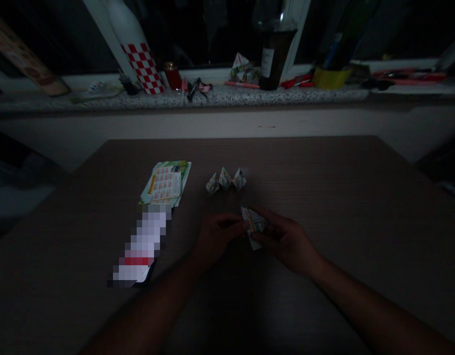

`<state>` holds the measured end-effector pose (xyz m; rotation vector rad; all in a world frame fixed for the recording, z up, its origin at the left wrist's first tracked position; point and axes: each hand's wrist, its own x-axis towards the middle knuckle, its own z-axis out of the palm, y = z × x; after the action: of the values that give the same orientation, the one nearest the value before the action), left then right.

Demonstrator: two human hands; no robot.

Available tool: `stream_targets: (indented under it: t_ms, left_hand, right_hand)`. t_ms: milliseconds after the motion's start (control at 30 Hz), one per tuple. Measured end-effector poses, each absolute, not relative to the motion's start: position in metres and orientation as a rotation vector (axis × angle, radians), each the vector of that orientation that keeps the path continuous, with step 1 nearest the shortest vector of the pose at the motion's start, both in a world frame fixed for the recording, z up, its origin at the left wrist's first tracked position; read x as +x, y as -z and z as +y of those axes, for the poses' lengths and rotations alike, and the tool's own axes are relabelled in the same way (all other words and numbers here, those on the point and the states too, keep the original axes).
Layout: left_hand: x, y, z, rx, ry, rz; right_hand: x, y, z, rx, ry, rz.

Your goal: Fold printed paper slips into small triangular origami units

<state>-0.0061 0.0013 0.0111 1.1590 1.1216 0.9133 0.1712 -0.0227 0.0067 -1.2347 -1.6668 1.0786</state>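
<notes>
A small folded piece of printed paper is held above the table, between my two hands. My left hand pinches its left edge between thumb and fingers. On the other side, my right hand grips it with the thumb below and fingers behind. Just beyond my hands stand three folded paper pieces with pointed tops, side by side in a row. To their left lies a stack of printed paper sheets, green and white with orange print.
A lit phone, its screen blurred out, lies left of my left arm on the brown table. Behind the table, the speckled windowsill holds a red-checked white bottle, a dark labelled container and yellow tape.
</notes>
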Motion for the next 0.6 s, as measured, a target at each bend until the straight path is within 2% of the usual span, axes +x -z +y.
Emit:
stream_targets:
  t_ms: [233,600]
  left_hand:
    - [-0.011,-0.01,0.004,1.204,-0.922,1.116]
    - [-0.033,-0.026,0.011,1.901,-0.846,1.165]
  right_hand:
    - [0.174,-0.009,-0.022,-1.145,-0.939,-1.821]
    - [0.188,-0.01,-0.023,-0.921,-0.86,-2.143]
